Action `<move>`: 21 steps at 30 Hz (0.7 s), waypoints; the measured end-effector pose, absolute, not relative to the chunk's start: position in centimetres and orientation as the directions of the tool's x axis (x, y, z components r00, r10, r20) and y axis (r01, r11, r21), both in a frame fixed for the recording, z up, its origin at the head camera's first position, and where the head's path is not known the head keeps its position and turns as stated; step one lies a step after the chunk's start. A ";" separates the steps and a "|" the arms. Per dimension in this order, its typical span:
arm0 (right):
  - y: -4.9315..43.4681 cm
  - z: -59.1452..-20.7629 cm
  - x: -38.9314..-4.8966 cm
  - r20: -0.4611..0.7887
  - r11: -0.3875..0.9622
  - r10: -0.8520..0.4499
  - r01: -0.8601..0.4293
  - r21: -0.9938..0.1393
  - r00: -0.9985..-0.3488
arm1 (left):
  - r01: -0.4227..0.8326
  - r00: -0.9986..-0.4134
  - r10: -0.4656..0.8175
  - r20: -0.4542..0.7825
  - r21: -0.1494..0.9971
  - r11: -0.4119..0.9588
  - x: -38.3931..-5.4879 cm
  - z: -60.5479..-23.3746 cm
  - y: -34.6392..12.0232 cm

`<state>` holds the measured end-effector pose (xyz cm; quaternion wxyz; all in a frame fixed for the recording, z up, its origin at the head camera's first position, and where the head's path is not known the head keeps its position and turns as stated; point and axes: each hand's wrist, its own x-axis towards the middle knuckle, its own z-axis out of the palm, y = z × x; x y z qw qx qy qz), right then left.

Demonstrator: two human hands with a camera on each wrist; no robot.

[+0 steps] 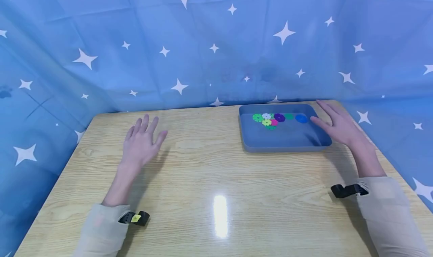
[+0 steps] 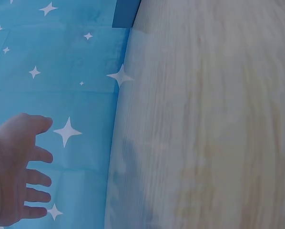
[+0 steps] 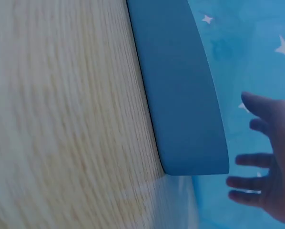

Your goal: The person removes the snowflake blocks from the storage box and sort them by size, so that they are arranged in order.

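Note:
A shallow blue tray (image 1: 280,148) lies at the back right of the table. Inside it are several flat, notched plastic discs, among them a green disc (image 1: 258,117), a purple disc (image 1: 279,117) and a blue disc (image 1: 301,118). My right hand (image 1: 341,127) hovers by the tray's right side, fingers spread, holding nothing. In the right wrist view that hand (image 3: 276,162) shows beyond the end of the tray wall (image 3: 185,95). Over the left part of the table my left hand (image 1: 140,144) is raised with fingers extended and nothing in it.
The wooden table (image 1: 189,174) carries a bright light reflection near its front middle. A blue curtain (image 1: 203,31) with white stars hangs behind the table and along its sides. Each sleeve has a black wrist strap, such as the left strap (image 1: 126,217).

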<state>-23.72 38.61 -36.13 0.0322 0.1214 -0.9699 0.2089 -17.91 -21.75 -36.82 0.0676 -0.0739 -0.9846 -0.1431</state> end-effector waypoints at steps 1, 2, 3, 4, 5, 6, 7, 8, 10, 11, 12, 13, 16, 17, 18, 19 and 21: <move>38.6 -36.2 -23.7 0.105 0.877 -0.216 -0.240 -0.416 -0.971 | 0.169 -0.978 0.127 0.163 0.276 0.946 -18.0 -36.9 -21.6; 38.5 -36.2 -23.7 0.099 0.871 -0.210 -0.232 -0.433 -0.973 | 0.172 -0.977 0.127 0.171 0.281 0.944 -18.0 -36.9 -21.4; 38.5 -36.2 -23.7 0.092 0.862 -0.204 -0.223 -0.455 -0.975 | 0.178 -0.975 0.129 0.181 0.286 0.942 -18.1 -37.0 -21.3; 38.4 -36.3 -23.7 0.085 0.853 -0.197 -0.214 -0.476 -0.977 | 0.183 -0.973 0.131 0.190 0.292 0.939 -18.1 -37.0 -21.1; 38.4 -36.3 -23.7 0.079 0.846 -0.192 -0.206 -0.492 -0.978 | 0.191 -0.970 0.135 0.200 0.295 0.936 -18.2 -37.0 -20.9; 38.4 -36.4 -23.7 0.077 0.839 -0.190 -0.203 -0.504 -0.979 | 0.196 -0.968 0.137 0.208 0.300 0.934 -18.2 -37.1 -20.8; 38.4 -36.4 -23.7 0.075 0.832 -0.188 -0.199 -0.519 -0.979 | 0.203 -0.966 0.140 0.215 0.305 0.930 -18.3 -37.1 -20.6; 38.5 -36.5 -23.7 0.070 0.826 -0.185 -0.193 -0.530 -0.980 | 0.210 -0.965 0.144 0.221 0.311 0.927 -18.3 -37.2 -20.4; 38.6 -36.7 -23.7 0.058 0.818 -0.178 -0.180 -0.546 -0.982 | 0.221 -0.961 0.150 0.231 0.323 0.920 -18.4 -37.2 -20.1; 38.7 -36.8 -23.8 0.054 0.817 -0.175 -0.175 -0.550 -0.983 | 0.223 -0.961 0.151 0.231 0.329 0.917 -18.4 -37.2 -19.9; 38.7 -37.0 -23.8 0.051 0.814 -0.170 -0.170 -0.555 -0.984 | 0.226 -0.961 0.152 0.232 0.336 0.914 -18.5 -37.3 -19.7; 38.8 -37.1 -23.8 0.051 0.813 -0.166 -0.166 -0.559 -0.985 | 0.230 -0.960 0.156 0.233 0.339 0.912 -18.5 -37.3 -19.6; 39.0 -37.5 -24.0 0.060 0.811 -0.157 -0.164 -0.561 -0.986 | 0.237 -0.960 0.163 0.228 0.351 0.906 -18.6 -37.4 -19.2; 39.1 -37.7 -24.0 0.070 0.810 -0.157 -0.169 -0.561 -0.985 | 0.240 -0.960 0.166 0.225 0.357 0.903 -18.6 -37.4 -19.0; 39.1 -37.8 -24.0 0.079 0.810 -0.157 -0.174 -0.561 -0.985 | 0.247 -0.959 0.172 0.226 0.361 0.900 -18.7 -37.4 -18.9; 39.2 -37.9 -24.0 0.085 0.809 -0.158 -0.178 -0.560 -0.984 | 0.251 -0.958 0.176 0.225 0.369 0.895 -18.7 -37.4 -18.7; 39.3 -38.1 -24.0 0.092 0.811 -0.163 -0.186 -0.554 -0.982 | 0.256 -0.959 0.183 0.217 0.386 0.886 -18.7 -37.4 -18.4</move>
